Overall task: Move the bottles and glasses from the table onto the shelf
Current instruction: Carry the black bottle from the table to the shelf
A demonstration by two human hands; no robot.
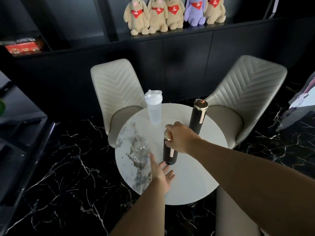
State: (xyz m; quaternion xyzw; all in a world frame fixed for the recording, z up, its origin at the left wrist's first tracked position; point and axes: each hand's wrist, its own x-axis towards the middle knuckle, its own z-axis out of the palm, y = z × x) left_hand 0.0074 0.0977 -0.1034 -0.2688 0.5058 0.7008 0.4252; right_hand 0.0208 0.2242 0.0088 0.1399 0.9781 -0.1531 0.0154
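Observation:
A round white marble table (187, 181) carries two black bottles with gold caps, a clear plastic shaker bottle (154, 108) and a clear glass (141, 147). My right hand (180, 137) is closed over the cap of the nearer black bottle (169, 155), which stands upright at the table's middle. My left hand (162, 172) hovers open, palm up, just below and left of that bottle's base, between it and the glass. The second black bottle (198, 116) stands at the far right of the table. The dark shelf (170, 32) runs along the wall behind.
Two beige quilted chairs (117, 94) (242, 96) stand behind the table, between it and the shelf unit. Several plush rabbits (173, 14) sit on the shelf ledge. A red box (22, 47) lies in a left compartment. The floor is black marble.

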